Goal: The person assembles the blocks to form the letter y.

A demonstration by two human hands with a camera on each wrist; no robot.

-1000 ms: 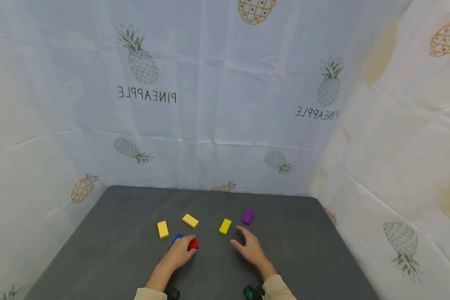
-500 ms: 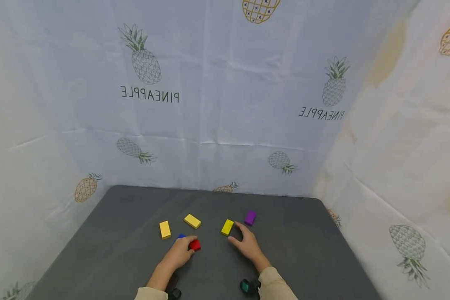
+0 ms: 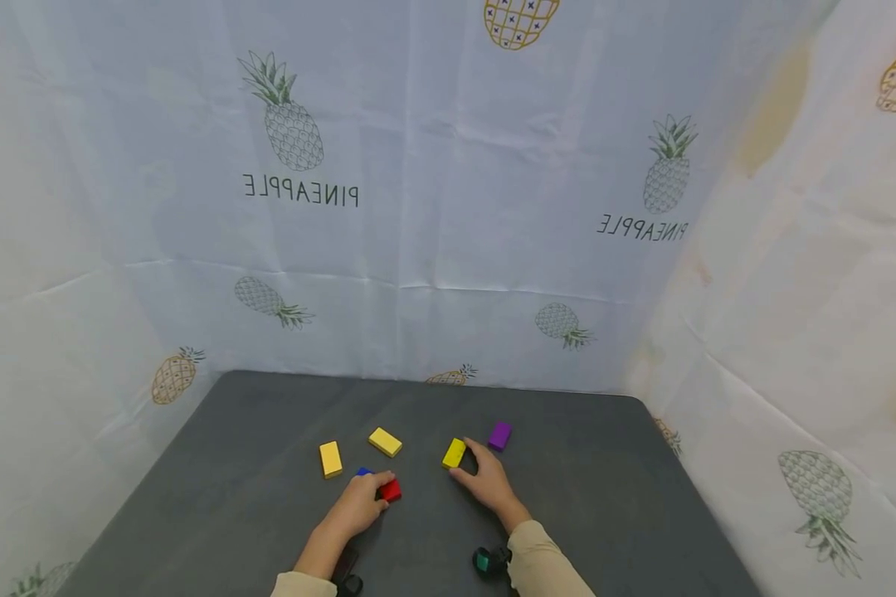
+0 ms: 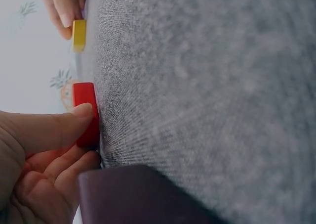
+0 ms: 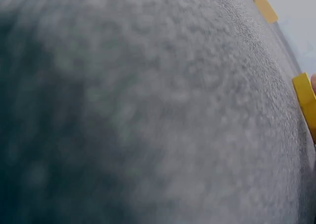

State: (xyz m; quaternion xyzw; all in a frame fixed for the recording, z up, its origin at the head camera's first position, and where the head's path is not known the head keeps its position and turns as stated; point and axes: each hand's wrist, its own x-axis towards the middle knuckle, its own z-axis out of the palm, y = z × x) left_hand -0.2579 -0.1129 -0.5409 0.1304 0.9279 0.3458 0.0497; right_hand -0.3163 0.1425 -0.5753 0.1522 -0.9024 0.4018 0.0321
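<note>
Red block (image 3: 392,491): on desk (image 3: 567,473), pinched in left hand (image 3: 357,502) | bright yellow block (image 3: 453,453): on desk, rightward, pinched by right hand (image 3: 490,482) | blue block (image 3: 364,472): mostly hidden behind left hand | purple block (image 3: 500,436): just beyond right hand | two paler yellow blocks (image 3: 385,442): beyond left hand.

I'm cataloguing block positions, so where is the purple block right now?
In the head view, the purple block lies right of centre on the table, just beyond the right hand and right of the brightest yellow block.
</note>
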